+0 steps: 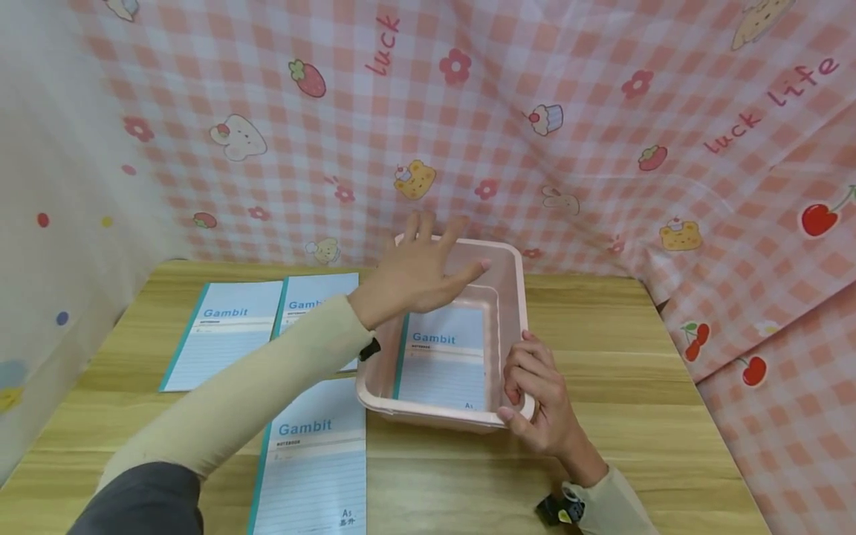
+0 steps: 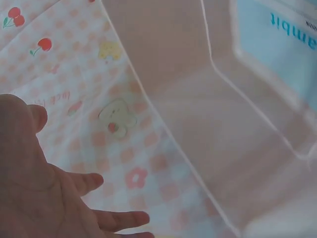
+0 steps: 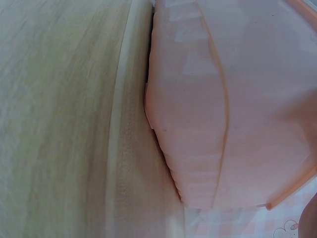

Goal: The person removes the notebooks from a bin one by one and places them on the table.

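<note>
A pale pink plastic bin (image 1: pixel 520 290) stands on the table with a blue-and-white Gambit notebook (image 1: pixel 443 368) lying flat inside it. My right hand (image 1: pixel 547 397) grips the bin's near right corner, fingers curled over the rim and thumb at the front edge. Above the bin's far left part, my left hand (image 1: pixel 421 275) has its fingers spread and holds nothing. In the left wrist view, the left hand (image 2: pixel 44 183) appears beside the bin wall (image 2: pixel 173 99), apart from it. The right wrist view shows the bin's outer side (image 3: pixel 198 114) close up.
Left of the bin, a notebook (image 1: pixel 234 319) and another one (image 1: pixel 321 286) lie side by side, the second partly behind my left arm. A nearer notebook (image 1: pixel 314 468) lies at the front. The wooden table (image 1: pixel 602 357) meets a pink checked cloth (image 1: pixel 588 208) behind.
</note>
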### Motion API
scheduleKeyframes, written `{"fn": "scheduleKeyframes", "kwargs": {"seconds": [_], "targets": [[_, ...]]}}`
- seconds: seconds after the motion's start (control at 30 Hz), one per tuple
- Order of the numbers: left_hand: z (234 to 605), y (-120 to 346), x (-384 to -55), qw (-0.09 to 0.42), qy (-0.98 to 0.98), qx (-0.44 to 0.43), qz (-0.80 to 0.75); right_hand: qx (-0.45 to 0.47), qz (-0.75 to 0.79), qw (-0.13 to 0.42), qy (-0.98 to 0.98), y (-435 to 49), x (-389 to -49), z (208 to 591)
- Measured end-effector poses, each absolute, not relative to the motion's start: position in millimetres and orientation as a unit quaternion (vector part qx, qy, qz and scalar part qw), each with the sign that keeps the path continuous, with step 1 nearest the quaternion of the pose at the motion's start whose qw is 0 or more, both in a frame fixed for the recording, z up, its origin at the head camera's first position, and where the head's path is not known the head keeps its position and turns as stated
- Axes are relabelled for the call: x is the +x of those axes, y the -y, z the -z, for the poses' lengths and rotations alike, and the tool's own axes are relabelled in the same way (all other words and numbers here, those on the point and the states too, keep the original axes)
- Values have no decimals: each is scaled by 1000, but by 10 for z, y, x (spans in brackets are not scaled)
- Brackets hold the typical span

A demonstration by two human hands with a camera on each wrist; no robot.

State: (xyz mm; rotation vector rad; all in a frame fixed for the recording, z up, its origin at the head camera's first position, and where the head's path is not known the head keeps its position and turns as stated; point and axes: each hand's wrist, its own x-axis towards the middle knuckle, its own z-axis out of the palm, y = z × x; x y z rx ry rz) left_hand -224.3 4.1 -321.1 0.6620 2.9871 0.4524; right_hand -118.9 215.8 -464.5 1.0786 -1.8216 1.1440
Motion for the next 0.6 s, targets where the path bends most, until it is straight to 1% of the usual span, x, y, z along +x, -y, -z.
{"fn": "scheduleKeyframes", "kwargs": {"seconds": [0.17, 0.3, 0.43, 0.5, 0.6], "targets": [[3290, -212, -2296, 38, -964, 233, -124, 414, -444, 355, 711, -2163, -1187, 4651], [3399, -300, -2343, 51, -956, 248, -146, 412, -442, 351, 715, -2168, -1180, 4648], [3523, -409, -2388, 85, -949, 254, -168, 416, -443, 353, 711, -2173, -1184, 4651], [3586, -467, -2396, 108, -950, 240, -168, 418, -443, 355, 709, -2171, -1186, 4651], [3688, -552, -2401, 128, -956, 215, -152, 420, -442, 357, 708, -2160, -1186, 4649]]}}
